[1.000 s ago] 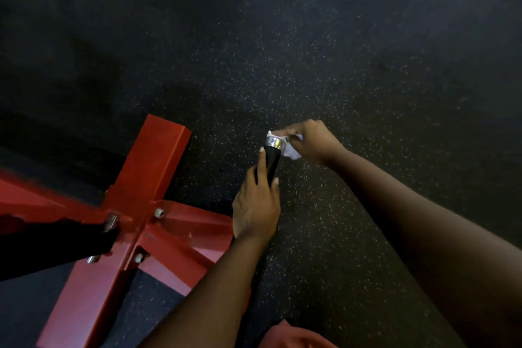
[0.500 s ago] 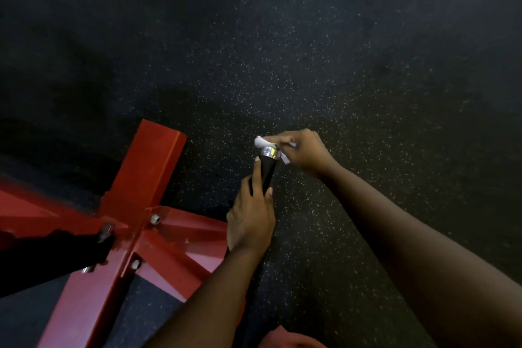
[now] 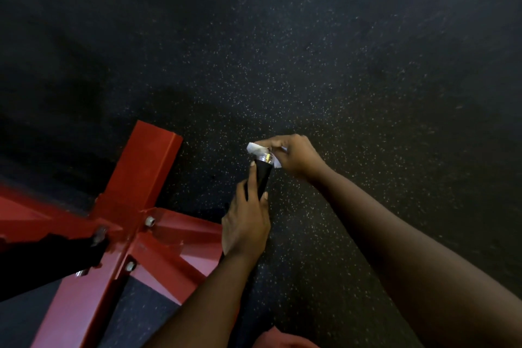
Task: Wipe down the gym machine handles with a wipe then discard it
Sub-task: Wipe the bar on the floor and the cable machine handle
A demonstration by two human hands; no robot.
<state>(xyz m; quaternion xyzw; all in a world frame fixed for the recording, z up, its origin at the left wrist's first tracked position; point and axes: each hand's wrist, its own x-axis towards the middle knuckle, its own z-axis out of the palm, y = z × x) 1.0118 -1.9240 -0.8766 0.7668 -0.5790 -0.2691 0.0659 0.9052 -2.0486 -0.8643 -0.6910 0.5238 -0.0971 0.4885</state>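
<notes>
Two hands are seen right of the red steel frame (image 3: 141,186). The black cylindrical handle with chrome end cap (image 3: 264,181) is held in the grip of the left hand (image 3: 245,230); a crumpled white wipe (image 3: 253,147) is pinched over its cap by the right hand (image 3: 296,157). Its base is hidden.

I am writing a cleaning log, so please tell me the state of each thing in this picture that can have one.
wipe: crumpled, pressed on the handle's silver end.
handle: black grip bare, silver end partly covered by the wipe.
right hand: pinches the wipe.
left hand: holds the handle's grip.
red frame: bolted together, bolts in place.
</notes>
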